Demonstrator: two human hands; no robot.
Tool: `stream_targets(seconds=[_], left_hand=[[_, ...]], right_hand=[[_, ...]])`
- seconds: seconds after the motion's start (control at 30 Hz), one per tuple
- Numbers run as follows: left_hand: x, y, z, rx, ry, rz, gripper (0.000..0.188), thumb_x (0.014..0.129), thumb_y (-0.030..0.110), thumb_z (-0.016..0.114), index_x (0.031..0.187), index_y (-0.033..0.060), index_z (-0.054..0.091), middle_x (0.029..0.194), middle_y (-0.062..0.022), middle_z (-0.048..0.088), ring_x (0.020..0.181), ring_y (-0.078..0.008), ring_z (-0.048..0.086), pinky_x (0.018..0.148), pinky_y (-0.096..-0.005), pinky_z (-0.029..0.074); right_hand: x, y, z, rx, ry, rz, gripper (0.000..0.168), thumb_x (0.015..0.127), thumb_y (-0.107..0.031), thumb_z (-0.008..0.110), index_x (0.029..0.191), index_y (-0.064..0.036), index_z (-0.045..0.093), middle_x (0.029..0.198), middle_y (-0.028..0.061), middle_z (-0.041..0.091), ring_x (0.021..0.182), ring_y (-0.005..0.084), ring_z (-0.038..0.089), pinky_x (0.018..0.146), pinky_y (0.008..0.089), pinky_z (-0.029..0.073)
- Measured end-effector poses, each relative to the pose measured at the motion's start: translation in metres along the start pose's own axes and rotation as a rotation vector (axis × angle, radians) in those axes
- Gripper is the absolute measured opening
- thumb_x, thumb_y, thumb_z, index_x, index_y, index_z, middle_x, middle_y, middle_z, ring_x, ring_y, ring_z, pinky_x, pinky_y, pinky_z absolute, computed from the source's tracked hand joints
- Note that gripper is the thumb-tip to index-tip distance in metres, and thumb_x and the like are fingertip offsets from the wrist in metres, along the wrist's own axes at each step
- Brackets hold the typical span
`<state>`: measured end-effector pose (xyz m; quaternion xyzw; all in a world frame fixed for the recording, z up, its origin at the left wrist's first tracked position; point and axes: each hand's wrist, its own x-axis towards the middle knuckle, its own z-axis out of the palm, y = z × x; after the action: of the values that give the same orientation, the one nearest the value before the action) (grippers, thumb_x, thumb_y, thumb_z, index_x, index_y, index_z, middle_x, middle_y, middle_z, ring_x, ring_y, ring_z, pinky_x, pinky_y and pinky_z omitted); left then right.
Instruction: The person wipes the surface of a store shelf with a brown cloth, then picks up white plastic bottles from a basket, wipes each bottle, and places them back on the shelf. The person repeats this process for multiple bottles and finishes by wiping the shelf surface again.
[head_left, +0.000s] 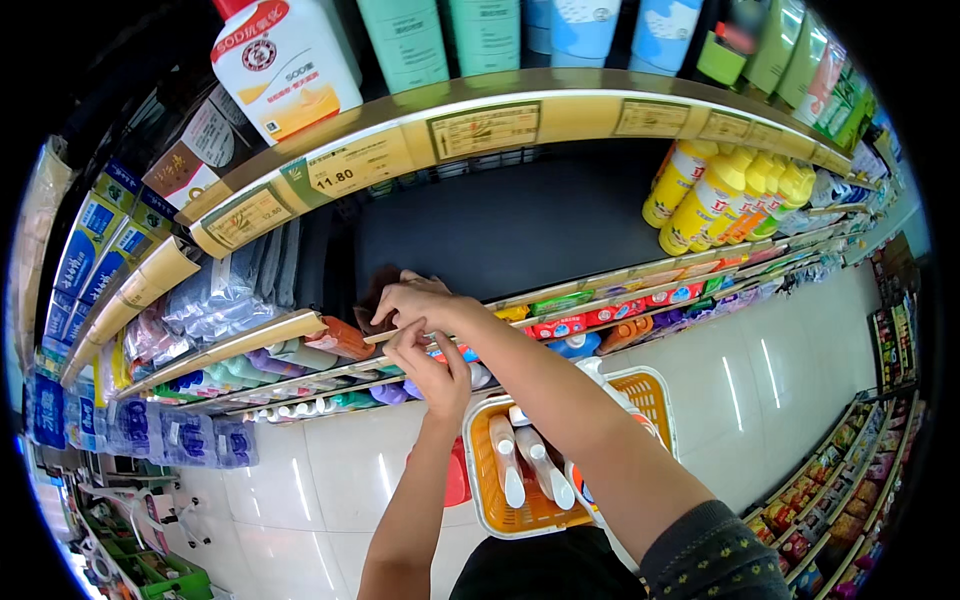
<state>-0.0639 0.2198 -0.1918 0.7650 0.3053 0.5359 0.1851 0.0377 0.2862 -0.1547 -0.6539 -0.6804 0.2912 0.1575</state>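
Note:
A dark brown cloth (381, 286) lies bunched at the left end of a black shelf board (495, 225). My right hand (420, 301) is over the cloth, its fingers curled around part of it. Just below, my left hand (431, 367) is at the front edge of the shelf, fingers bent and apart, with nothing seen in them. Its fingertips are close to the right hand and the price rail (381, 337); whether they touch the rail is hard to tell. Yellow bottles (712, 199) stand together at the right end of the board.
An orange basket (491, 480) with white bottles (536, 465) stands below my right forearm. Beside it is a red object (456, 476). Overhead, a shelf rail with price labels (484, 129) curves across. Packed grey textiles (240, 277) are at left; snack shelves (832, 495) stand across the aisle.

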Motion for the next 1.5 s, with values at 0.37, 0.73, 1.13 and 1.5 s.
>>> stream_targets(seconds=[0.37, 0.73, 1.13, 1.5], left_hand=[[-0.050, 0.038, -0.036, -0.119, -0.228, -0.253, 0.028, 0.082, -0.008, 0.054, 0.109, -0.0019, 0.048, 0.096, -0.0122, 0.045, 0.077, -0.0211, 0.046, 0.069, -0.0317, 0.041], [-0.122, 0.066, -0.061, -0.316, -0.692, -0.528, 0.018, 0.086, -0.002, 0.052, 0.103, -0.0013, 0.059, 0.091, -0.0148, 0.067, 0.073, -0.0223, 0.067, 0.066, -0.0331, 0.052], [-0.196, 0.122, -0.050, -0.568, -1.012, -1.031, 0.055, 0.094, 0.031, 0.057, 0.136, -0.0006, 0.040, 0.111, -0.0141, 0.062, 0.102, -0.0202, 0.062, 0.081, -0.0284, 0.052], [-0.196, 0.132, -0.112, -0.815, -0.751, -1.530, 0.048, 0.095, 0.029, 0.057, 0.133, 0.0042, 0.045, 0.114, -0.0095, 0.060, 0.104, -0.0185, 0.060, 0.084, -0.0308, 0.050]], right_hand=[[-0.118, 0.005, 0.011, -0.142, 0.568, 0.089, 0.036, 0.071, -0.001, 0.064, 0.102, -0.019, 0.070, 0.111, -0.0029, 0.062, 0.105, 0.0242, 0.051, 0.086, 0.0475, 0.046], [-0.295, 0.086, 0.028, 1.174, 0.775, 0.376, 0.030, 0.092, -0.007, 0.055, 0.121, -0.002, 0.061, 0.108, 0.0059, 0.065, 0.094, 0.0147, 0.060, 0.084, 0.0268, 0.047], [-0.383, 0.031, 0.128, 0.987, 0.662, 0.501, 0.029, 0.093, -0.005, 0.054, 0.122, -0.003, 0.059, 0.111, 0.0042, 0.060, 0.101, 0.0136, 0.056, 0.088, 0.0258, 0.045], [-0.371, -0.021, 0.158, 0.746, 0.315, 0.167, 0.035, 0.089, -0.010, 0.059, 0.123, -0.008, 0.059, 0.119, 0.0144, 0.061, 0.111, 0.0257, 0.058, 0.096, 0.0332, 0.043]])
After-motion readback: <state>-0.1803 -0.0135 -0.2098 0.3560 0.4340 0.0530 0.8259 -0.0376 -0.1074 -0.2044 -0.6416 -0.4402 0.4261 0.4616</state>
